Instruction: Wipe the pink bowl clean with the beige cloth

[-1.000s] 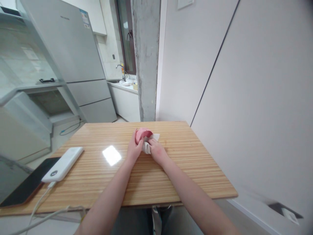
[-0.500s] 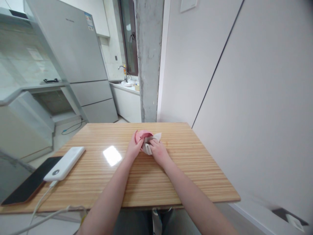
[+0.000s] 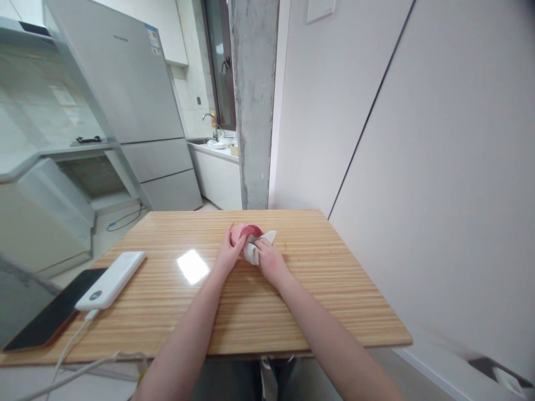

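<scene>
A pink bowl, tilted on its side, is gripped at its left by my left hand, thumb over the rim. My right hand is closed on a whitish cloth, which is bunched against the bowl's opening and near rim. One corner of the cloth sticks out to the right above my fingers. Both hands are over the far middle of the wooden table. The cloth and my fingers hide the inside of the bowl.
On the left of the table lie a white power bank with a cable plugged in and a dark flat tablet-like slab. A wall stands to the right. Behind are a fridge and a sink counter.
The bowl has turned slightly in my hands. The cloth and my right fingers have shifted a little down against it. My left hand keeps its grip.
</scene>
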Available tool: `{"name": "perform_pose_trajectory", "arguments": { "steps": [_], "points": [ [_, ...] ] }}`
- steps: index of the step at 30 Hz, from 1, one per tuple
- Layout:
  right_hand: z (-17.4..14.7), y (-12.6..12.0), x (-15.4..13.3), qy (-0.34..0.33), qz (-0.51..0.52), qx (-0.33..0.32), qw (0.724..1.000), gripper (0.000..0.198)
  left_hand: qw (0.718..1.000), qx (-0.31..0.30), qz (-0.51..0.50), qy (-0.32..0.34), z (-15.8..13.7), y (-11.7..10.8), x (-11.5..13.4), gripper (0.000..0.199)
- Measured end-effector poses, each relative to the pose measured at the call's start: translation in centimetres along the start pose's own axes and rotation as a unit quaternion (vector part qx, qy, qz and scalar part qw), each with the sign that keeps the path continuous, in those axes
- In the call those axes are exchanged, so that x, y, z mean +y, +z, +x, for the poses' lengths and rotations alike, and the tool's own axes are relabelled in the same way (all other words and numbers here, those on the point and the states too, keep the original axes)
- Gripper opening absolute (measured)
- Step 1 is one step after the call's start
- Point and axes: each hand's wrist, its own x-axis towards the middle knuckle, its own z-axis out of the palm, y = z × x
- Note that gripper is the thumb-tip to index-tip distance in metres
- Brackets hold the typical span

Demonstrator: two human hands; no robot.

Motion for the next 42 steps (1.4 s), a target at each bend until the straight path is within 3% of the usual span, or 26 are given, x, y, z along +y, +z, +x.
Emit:
{"name": "perform_pose_trajectory", "arguments": {
  "steps": [3,6,9,11,15,17,21,25,30,33,36,39,42],
  "points": [
    [-0.1,0.4,0.2,0.027,0.022,0.020,0.999,0.019,0.999,-0.015,-0.037,0.020,-0.6,1.2,0.0,0.090],
    [-0.2,0.3,0.4,0.021,0.053,0.042,0.997,0.018,0.999,0.006,-0.037,0.021,-0.9,2.1,-0.1,0.078],
    [-0.2,-0.2,0.4,-0.019,0.054,0.028,0.998,0.012,0.999,0.040,0.001,0.005,-0.3,1.1,-0.1,0.060],
    [-0.2,-0.4,0.4,-0.028,0.032,0.015,0.999,0.011,1.000,0.023,0.016,0.009,0.2,0.1,-0.1,0.055],
    [-0.2,-0.4,0.6,0.008,-0.007,-0.009,1.000,0.010,0.999,-0.038,-0.018,-0.007,0.1,0.2,-0.2,0.077],
    [-0.3,-0.4,0.7,0.031,-0.006,0.000,1.000,0.012,0.999,-0.039,-0.028,-0.012,-0.3,1.0,-0.3,0.087],
    [-0.3,-0.3,0.6,0.016,0.019,0.013,1.000,0.012,0.999,0.007,0.027,0.039,-0.5,1.1,-0.4,0.075],
    [-0.1,0.0,0.5,-0.003,0.026,0.009,1.000,0.012,0.995,-0.017,0.067,0.078,-0.2,-0.4,-0.2,0.070],
    [-0.2,0.0,0.7,0.054,0.037,0.041,0.997,0.017,0.997,-0.043,-0.025,0.061,-0.9,1.2,-0.3,0.095],
    [-0.3,-0.3,0.7,0.038,0.048,0.029,0.998,0.017,0.997,-0.003,0.006,0.081,-0.9,1.4,-0.1,0.080],
    [-0.1,-0.6,0.5,0.013,0.012,0.002,1.000,0.012,0.995,-0.005,0.041,0.090,-0.3,0.3,0.0,0.067],
    [0.0,-0.6,0.3,0.015,-0.013,-0.004,1.000,0.013,0.998,-0.006,0.018,0.053,-0.1,0.0,-0.1,0.077],
    [-0.1,-0.6,0.3,0.038,0.022,0.024,0.999,0.015,0.999,0.004,-0.028,0.033,-0.6,1.2,-0.2,0.090]
  ]
}}
